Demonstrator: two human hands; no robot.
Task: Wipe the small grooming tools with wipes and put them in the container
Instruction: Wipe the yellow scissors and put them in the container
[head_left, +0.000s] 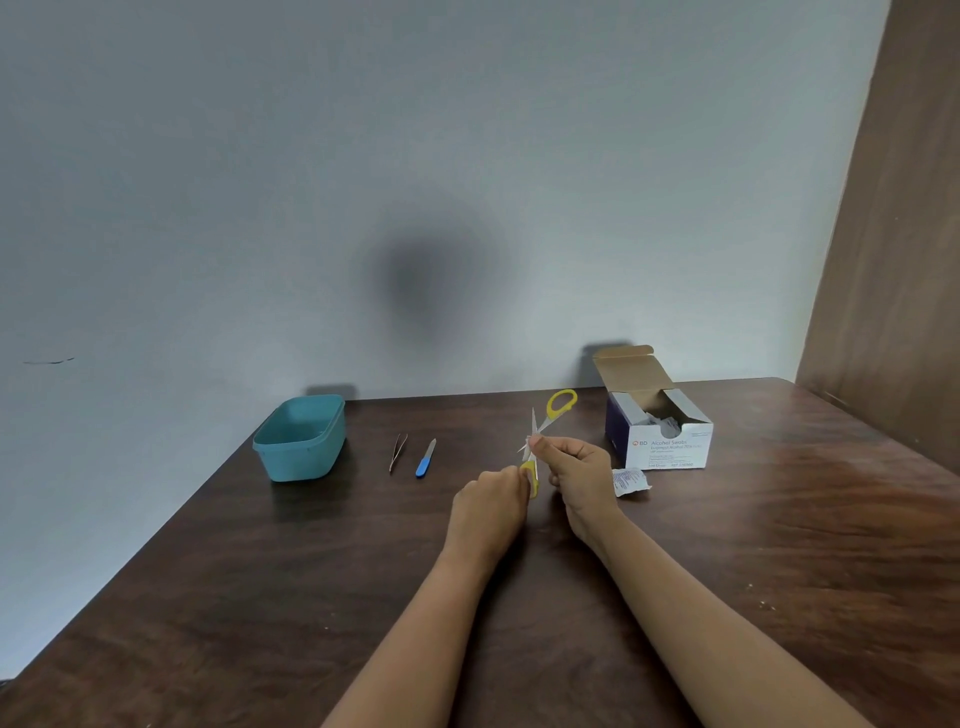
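Small yellow-handled scissors (560, 404) are spread wide above the table. My left hand (493, 501) grips the lower yellow handle. My right hand (576, 470) pinches a white wipe (525, 447) around one blade near the pivot. The other handle loop points up toward the back. Metal tweezers (398, 452) and a blue-handled nail file (425, 459) lie side by side on the table to the left. Further left stands a teal container (300, 439) whose inside shows nothing in it.
An open box of alcohol swabs (660, 431) stands at the back right. A torn swab wrapper (629, 481) lies in front of it, by my right hand. The dark wooden table (260, 597) meets a grey wall behind; a brown panel (893, 260) rises at right.
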